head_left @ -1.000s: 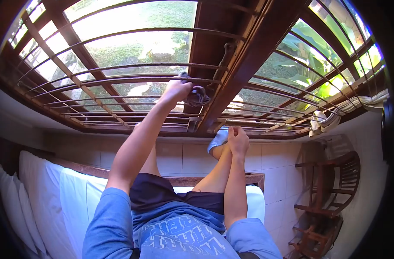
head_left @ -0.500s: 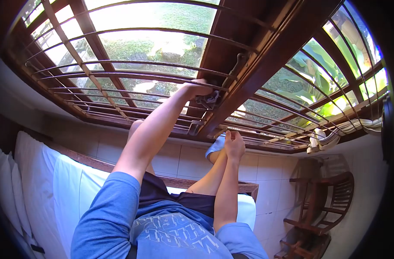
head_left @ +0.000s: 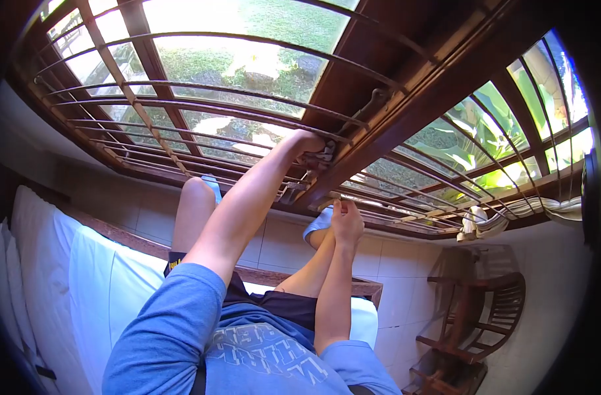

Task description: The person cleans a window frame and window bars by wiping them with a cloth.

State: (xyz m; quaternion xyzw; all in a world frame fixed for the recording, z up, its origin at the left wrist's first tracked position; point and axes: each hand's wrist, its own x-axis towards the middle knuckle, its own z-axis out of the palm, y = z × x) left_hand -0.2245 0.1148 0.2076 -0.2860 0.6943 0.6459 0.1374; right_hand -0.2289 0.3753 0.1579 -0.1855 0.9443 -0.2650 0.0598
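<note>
My left hand (head_left: 307, 140) reaches up to the metal window bars beside the dark wooden post. Its fingers curl around a crumpled grey cloth (head_left: 322, 155), which lies against the window frame; the fingertips are partly hidden. Lower and to the right, my right hand (head_left: 348, 222) is closed in a pinch at the lower edge of the window, next to the post. What sits between those fingers is too small to make out. A metal window latch (head_left: 377, 99) is fixed on the post above my left hand.
Horizontal metal bars (head_left: 247, 95) cross the whole window. A tied-back cream curtain (head_left: 504, 217) hangs at the right. A wooden chair (head_left: 504, 306) stands on the tiled floor (head_left: 402, 283). Under my legs is a bed with a white sheet (head_left: 93, 276) and a wooden edge.
The view has shifted slightly, and my left knee has swung out to the left. My left hand has shifted a little on the grey cloth; my right hand keeps its pinch at the sill.
</note>
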